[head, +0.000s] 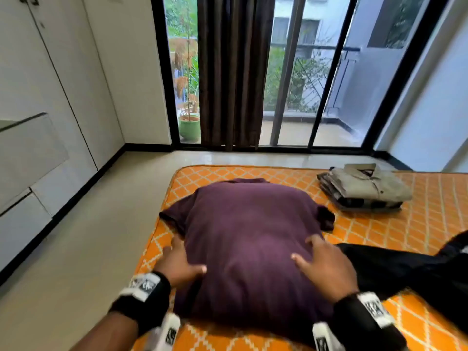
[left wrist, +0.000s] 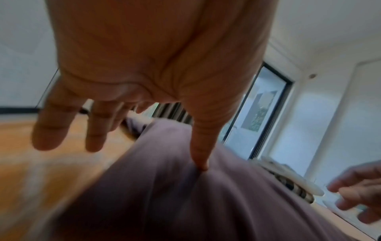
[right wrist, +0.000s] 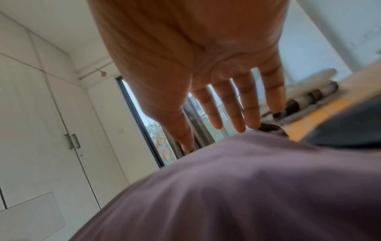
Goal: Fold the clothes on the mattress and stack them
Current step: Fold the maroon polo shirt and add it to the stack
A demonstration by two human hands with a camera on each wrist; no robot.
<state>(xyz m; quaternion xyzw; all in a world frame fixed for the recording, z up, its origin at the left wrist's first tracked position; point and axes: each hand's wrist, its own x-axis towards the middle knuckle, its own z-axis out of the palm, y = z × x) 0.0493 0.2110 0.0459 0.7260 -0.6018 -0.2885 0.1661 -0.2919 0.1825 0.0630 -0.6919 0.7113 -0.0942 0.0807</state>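
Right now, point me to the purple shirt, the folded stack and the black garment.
purple shirt (head: 243, 224): head view, middle of its back panel.
folded stack (head: 367, 188): head view, on the beige shirt topping it.
black garment (head: 405, 269): head view, its spread fabric beside the purple shirt.

Black garment (head: 405, 269) cut off at right edge.

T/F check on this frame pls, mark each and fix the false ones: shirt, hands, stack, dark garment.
1. The purple shirt lies spread on the orange mattress. True.
2. The left hand grips a hanger. False: open, fingers straight, thumb touching the shirt.
3. The right hand is open over the shirt. True.
4. The folded stack sits on the floor. False: it is on the mattress, far right.
5. A black garment lies unfolded to the right. True.
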